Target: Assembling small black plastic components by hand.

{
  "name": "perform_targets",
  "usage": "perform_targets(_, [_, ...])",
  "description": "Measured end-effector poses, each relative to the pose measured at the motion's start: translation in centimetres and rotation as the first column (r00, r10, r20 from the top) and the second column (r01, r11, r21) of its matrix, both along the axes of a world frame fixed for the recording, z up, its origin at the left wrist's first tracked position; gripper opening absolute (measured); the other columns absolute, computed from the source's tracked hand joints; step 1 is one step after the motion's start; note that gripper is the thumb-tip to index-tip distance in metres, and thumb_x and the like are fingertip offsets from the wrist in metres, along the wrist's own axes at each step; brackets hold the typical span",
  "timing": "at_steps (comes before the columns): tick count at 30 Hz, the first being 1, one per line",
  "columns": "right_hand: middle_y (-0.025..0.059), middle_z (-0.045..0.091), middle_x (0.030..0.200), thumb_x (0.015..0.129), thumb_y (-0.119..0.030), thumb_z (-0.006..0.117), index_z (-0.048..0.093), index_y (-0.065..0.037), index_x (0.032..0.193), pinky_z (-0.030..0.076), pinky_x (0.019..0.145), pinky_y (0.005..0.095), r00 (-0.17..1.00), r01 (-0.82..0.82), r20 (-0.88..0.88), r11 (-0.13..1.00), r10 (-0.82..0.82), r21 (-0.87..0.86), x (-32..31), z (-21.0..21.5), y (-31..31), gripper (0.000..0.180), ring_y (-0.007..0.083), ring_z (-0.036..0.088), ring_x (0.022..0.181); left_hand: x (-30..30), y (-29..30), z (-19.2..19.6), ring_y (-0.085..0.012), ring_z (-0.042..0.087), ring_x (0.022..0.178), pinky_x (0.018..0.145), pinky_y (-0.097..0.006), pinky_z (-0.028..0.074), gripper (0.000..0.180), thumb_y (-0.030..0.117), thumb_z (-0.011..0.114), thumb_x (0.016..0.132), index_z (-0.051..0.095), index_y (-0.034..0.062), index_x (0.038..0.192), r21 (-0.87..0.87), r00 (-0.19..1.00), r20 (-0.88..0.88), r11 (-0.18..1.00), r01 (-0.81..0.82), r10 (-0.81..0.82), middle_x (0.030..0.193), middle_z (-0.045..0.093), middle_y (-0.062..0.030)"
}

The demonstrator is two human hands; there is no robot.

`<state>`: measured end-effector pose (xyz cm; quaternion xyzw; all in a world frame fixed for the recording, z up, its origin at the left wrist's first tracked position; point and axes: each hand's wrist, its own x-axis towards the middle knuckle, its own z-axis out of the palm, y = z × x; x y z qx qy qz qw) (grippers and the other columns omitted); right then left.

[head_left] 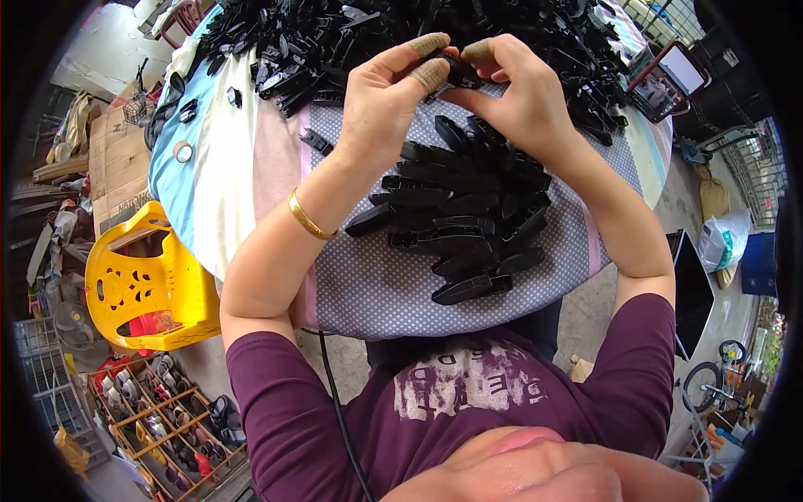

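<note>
My left hand [381, 105] and my right hand [523, 100] meet over the far half of the table, fingers closed on a small black plastic part [462, 74]. Tan covers wrap the thumb and a finger of the left hand and a fingertip of the right. The part is partly hidden by the fingers. Beneath my wrists, a smaller heap of long black plastic pieces [468, 201] lies on the dotted grey cloth [360, 289]. Beyond my hands spreads a big pile of loose black plastic parts [309, 50]. One black piece [316, 142] lies apart beside my left forearm.
A roll of tape [182, 151] lies on the blue cloth at the left. At the far right edge stands a framed screen or mirror [669, 79]. A yellow plastic chair [150, 284] is close on the left, above a shoe rack [167, 418]. A black cable [335, 402] hangs near me.
</note>
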<state>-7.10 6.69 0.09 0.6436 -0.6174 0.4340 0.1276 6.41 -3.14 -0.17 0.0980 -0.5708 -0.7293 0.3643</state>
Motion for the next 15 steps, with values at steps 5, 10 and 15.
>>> perform_targets(5, [0.0023, 0.062, 0.078, 0.078, -0.018, 0.069, 0.063, 0.001, 0.092, 0.048, 0.064, 0.0230, 0.868, -0.387, 0.471, 0.808, 0.157, 0.445, -0.8, 0.8, 0.2, 0.024, 0.0097, 0.059, 0.072, 1.1, -0.6, 0.5, -0.0158, 0.060, 0.094, 0.086, -0.026, 0.048, 0.028, 0.000, 0.061, 0.082, 0.060, -0.0023, 0.110, -0.216, 0.993, 0.084, 0.971, 0.100, -0.083, 0.103, 0.063, -0.0129])
perform_targets(10, [0.0051, 0.063, 0.069, 0.078, -0.021, 0.069, 0.065, 0.002, 0.091, 0.046, 0.059, 0.0228, 0.828, -0.397, 0.534, 0.850, 0.170, 0.345, -0.1, -0.6, 0.2, 0.027, 0.0093, 0.055, 0.061, 1.2, -0.6, 0.7, -0.0157, 0.061, 0.092, 0.085, -0.026, 0.048, 0.024, -0.001, 0.061, 0.081, 0.062, -0.0014, 0.105, -0.199, 0.992, 0.085, 0.973, 0.114, -0.098, 0.100, 0.065, -0.0119])
perform_targets(15, [0.0066, 0.062, 0.065, 0.074, -0.025, 0.073, 0.067, -0.001, 0.090, 0.046, 0.058, 0.0244, 0.860, -0.317, 0.490, 0.902, 0.143, 0.293, -0.4, -0.9, 0.3, 0.029, 0.0133, 0.055, 0.057, 0.9, -0.1, 0.9, -0.0138, 0.061, 0.089, 0.082, -0.024, 0.049, 0.022, -0.001, 0.062, 0.080, 0.064, 0.0002, 0.102, -0.271, 0.995, 0.093, 0.960, 0.069, -0.046, 0.098, 0.066, -0.0104])
